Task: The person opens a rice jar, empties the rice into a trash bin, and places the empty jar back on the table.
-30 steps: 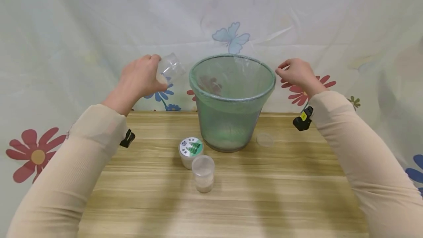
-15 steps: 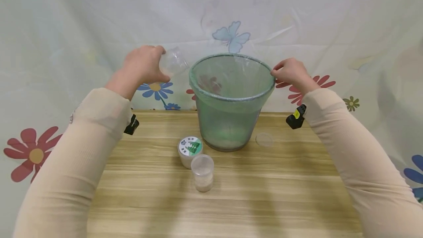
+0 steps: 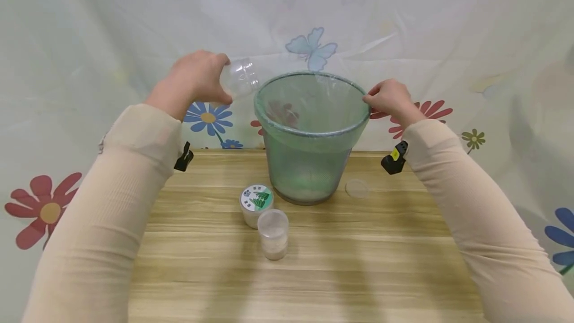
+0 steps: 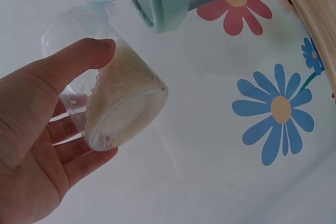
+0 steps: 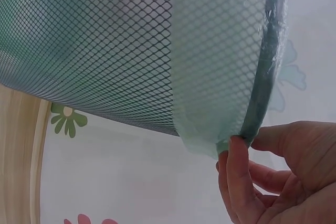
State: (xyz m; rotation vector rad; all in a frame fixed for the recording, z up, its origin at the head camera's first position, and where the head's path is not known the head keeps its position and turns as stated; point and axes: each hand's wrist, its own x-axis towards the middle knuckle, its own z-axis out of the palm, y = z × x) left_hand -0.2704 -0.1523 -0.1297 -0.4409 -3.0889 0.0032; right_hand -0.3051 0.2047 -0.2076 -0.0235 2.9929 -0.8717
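Observation:
My left hand (image 3: 194,80) grips a clear plastic cup (image 3: 242,78), raised left of the bin and tipped so its mouth leans toward it. Pale, whitish stuff is packed at the cup's base in the left wrist view, with the thumb (image 4: 86,59) across the near side. The mesh waste bin (image 3: 309,168) stands upright, lined with a thin green bag (image 3: 293,136) folded over its rim. At the bin's right side, my right hand (image 3: 392,99) pinches the rim and the bag edge between thumb and fingers (image 5: 239,166).
A round tub (image 3: 256,206) with a green-and-white label on its lid stands in front of the bin. Touching close by is a clear cup (image 3: 273,236) with pale contents low inside. A flat clear lid (image 3: 357,188) lies right of the bin. A patterned curtain (image 3: 179,9) hangs behind.
My left hand has risen and moved right with the cup, bringing it close to the bin's rim. My right hand has come in from the right and taken hold of the rim.

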